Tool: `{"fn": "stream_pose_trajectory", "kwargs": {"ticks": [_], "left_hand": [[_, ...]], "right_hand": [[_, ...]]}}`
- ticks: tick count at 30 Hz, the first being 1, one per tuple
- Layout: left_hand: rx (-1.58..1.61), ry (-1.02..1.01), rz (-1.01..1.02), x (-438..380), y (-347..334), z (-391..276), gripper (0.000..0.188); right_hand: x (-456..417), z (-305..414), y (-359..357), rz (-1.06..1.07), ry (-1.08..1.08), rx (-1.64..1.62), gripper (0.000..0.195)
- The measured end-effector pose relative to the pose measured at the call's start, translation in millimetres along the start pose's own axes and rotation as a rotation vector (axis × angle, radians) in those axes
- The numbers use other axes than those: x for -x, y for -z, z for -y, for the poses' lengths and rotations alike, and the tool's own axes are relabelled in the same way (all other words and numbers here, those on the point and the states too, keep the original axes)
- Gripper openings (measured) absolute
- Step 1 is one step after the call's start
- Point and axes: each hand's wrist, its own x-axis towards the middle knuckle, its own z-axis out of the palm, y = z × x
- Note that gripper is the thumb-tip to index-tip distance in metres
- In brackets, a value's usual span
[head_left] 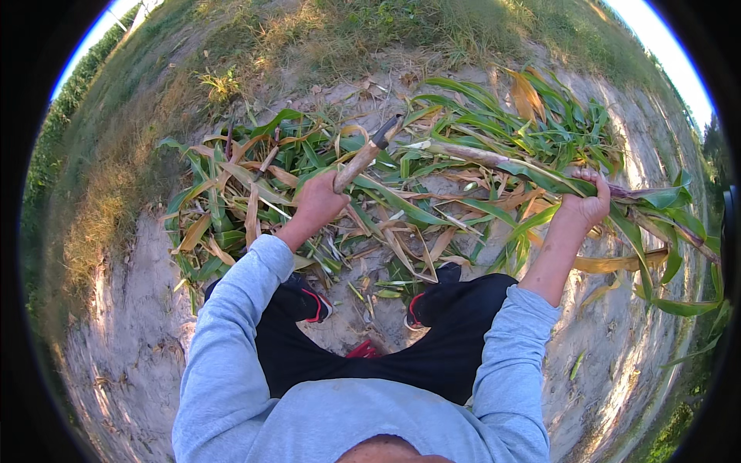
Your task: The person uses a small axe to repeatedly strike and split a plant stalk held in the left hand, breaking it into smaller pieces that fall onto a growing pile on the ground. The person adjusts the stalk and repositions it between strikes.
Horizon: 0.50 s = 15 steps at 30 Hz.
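Observation:
My left hand [322,200] is closed around the wooden handle [358,164] of a hand tool. A dark ferrule or socket [385,132] caps its far end. The blade cannot be made out, so the kind of tool is unclear. On the other side, my right hand [584,199] grips a long corn stalk [472,153]. Its pale cut end points toward the tool, while its leafy part reaches past my fist to the right edge of the view. Below both hands, chopped corn stalks and leaves [399,202], green and dry brown, lie on the ground.
More leafy corn stalks [509,118] lie at the far right of the heap. My shoes [312,304] stand on sandy soil [139,353] close to the cut leaves. Dry and green grass [324,35] grows beyond. Something red [363,349] shows between my legs.

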Motion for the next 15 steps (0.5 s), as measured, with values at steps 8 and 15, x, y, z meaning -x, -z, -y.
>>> {"fn": "stream_pose_trajectory", "kwargs": {"ticks": [8, 15], "left_hand": [[0.119, -0.178, 0.026, 27, -5, -28, 0.022], [0.114, -0.217, 0.012, 28, -17, -37, 0.025]], "right_hand": [[10, 0, -5, 0.065, -0.008, 0.033, 0.009], [12, -2, -5, 0.047, -0.019, 0.009, 0.008]]}}
